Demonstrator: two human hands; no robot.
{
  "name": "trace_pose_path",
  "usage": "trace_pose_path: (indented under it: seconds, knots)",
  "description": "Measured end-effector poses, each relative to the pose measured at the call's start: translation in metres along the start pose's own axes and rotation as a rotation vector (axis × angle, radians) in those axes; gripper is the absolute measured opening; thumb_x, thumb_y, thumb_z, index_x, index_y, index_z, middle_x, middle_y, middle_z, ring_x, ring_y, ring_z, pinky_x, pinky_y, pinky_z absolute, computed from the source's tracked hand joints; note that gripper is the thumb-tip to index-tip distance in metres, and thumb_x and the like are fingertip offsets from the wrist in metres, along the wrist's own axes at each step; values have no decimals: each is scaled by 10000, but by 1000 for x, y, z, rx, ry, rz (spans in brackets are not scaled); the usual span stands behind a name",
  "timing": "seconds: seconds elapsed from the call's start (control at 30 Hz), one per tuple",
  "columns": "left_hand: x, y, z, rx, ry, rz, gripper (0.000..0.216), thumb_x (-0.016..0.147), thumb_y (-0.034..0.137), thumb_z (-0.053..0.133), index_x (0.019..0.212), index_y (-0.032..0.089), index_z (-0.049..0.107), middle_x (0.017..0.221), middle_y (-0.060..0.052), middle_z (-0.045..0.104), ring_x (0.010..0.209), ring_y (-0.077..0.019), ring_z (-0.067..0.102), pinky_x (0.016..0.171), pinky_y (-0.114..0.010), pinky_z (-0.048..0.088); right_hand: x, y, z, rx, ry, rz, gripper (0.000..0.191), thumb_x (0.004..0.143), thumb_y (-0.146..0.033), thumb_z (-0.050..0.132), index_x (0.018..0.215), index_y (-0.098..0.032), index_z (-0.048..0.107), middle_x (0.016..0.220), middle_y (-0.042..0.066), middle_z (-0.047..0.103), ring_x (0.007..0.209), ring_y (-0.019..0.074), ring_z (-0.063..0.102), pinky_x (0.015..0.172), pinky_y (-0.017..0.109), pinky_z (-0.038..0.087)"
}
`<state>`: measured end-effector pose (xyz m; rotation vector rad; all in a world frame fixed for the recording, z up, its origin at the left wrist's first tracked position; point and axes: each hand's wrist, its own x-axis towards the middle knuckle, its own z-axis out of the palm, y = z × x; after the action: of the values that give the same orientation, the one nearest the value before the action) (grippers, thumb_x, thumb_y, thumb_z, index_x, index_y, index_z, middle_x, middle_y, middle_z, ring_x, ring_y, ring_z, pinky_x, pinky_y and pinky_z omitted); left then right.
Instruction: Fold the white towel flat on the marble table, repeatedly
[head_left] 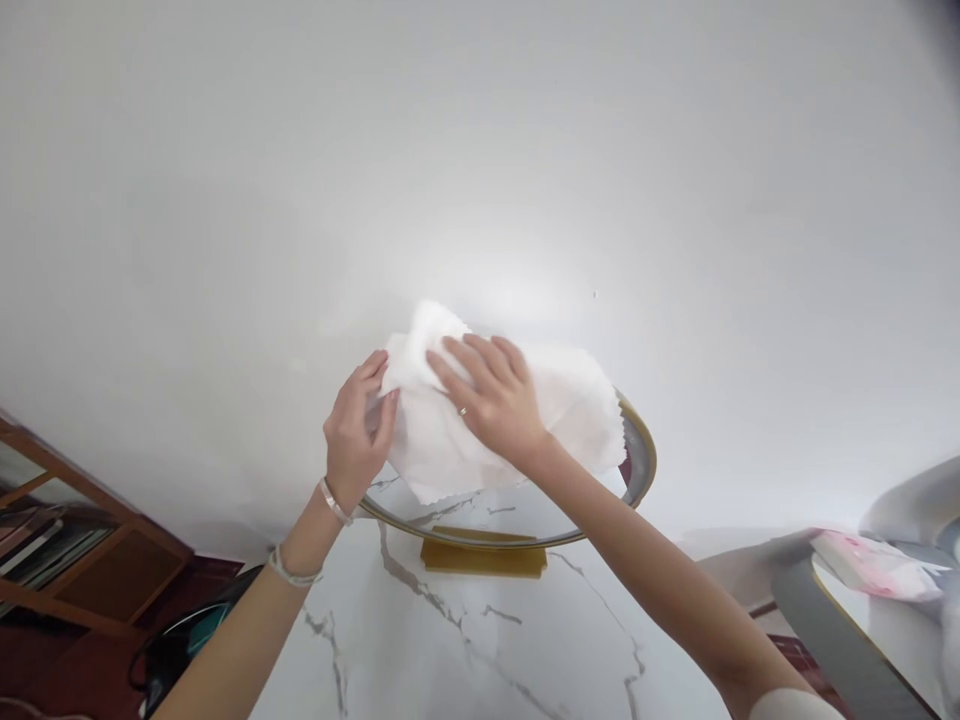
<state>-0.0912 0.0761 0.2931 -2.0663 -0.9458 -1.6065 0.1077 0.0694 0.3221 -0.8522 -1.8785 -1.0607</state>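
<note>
A white cloth (450, 450) with zigzag edges lies spread over a mirror (645, 450) with an oval gold rim. Part of the cloth is folded up at its upper left. My right hand (491, 390), wearing a ring, rests on that fold with its fingers stretched out and slightly apart. At the left side, my left hand (356, 425) has its thumb and fingers closed around the cloth's edge. Whether it also grips the rim beneath is hidden. The mirror's gold base (484, 555) stands on a white marble-patterned tabletop (465, 650).
A white wall (480, 150) rises close behind the mirror. A wooden shelf unit (90, 540) with books is at the left, near a dark bag-like object (176, 640) on the floor. To the right, a pink and white packet (877, 565) lies on a grey-edged surface (847, 630).
</note>
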Motion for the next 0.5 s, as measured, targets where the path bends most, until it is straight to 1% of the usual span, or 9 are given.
trace_pose_path:
  seconds: [0.03, 0.1, 0.2, 0.27, 0.37, 0.43, 0.5]
  knots:
    - [-5, -3, -1, -19, 13, -8, 275, 935, 270, 494, 1195, 180, 503, 1351, -136, 548, 1265, -248, 520, 1003, -430, 470, -2, -3, 4, 14, -5, -42, 329, 974, -247, 459, 1292, -251, 546, 1356, 29, 560, 1288, 211, 448, 1094, 403, 299]
    - [-10, -7, 0, -64, -7, 12, 311, 917, 314, 519, 1192, 182, 461, 1386, -160, 506, 1298, -271, 483, 1002, -460, 460, -9, -6, 8, 26, -20, -106, 372, 968, -215, 455, 1331, -270, 508, 1418, 16, 504, 1361, 200, 377, 1127, 408, 281]
    - [0, -4, 10, -34, -48, 76, 405, 920, 365, 500, 1269, 184, 400, 1349, -166, 526, 1264, -275, 497, 989, -468, 442, -18, -1, 9, -27, 0, -110, 412, 962, -223, 466, 1371, -273, 470, 1439, 31, 479, 1380, 204, 357, 1131, 417, 280]
    - [15, 4, 21, 68, -78, 103, 448, 936, 386, 463, 1325, 174, 397, 1287, -160, 572, 1198, -277, 530, 969, -453, 426, -23, 6, 6, -90, 44, -37, 416, 964, -296, 476, 1375, -235, 471, 1413, 69, 504, 1350, 225, 393, 1117, 415, 288]
    - [40, 27, 41, 181, -163, 163, 455, 959, 399, 413, 1351, 173, 454, 1249, -143, 609, 1155, -282, 541, 978, -443, 376, -36, 23, -4, -150, 110, 150, 465, 969, -411, 442, 1357, -158, 489, 1298, 126, 579, 1243, 248, 473, 1060, 404, 330]
    - [54, 48, 55, 181, -223, 235, 447, 963, 406, 410, 1350, 196, 484, 1255, -120, 617, 1154, -278, 538, 998, -444, 349, -51, 36, -12, -158, 161, 269, 480, 976, -436, 402, 1354, -153, 489, 1219, 135, 605, 1172, 251, 501, 1005, 405, 358]
    - [64, 71, 70, 155, -293, 318, 430, 968, 410, 407, 1350, 231, 494, 1262, -88, 620, 1159, -269, 535, 1010, -452, 341, -74, 49, -18, -157, 220, 352, 457, 981, -420, 375, 1353, -179, 487, 1184, 134, 600, 1133, 254, 510, 960, 411, 373]
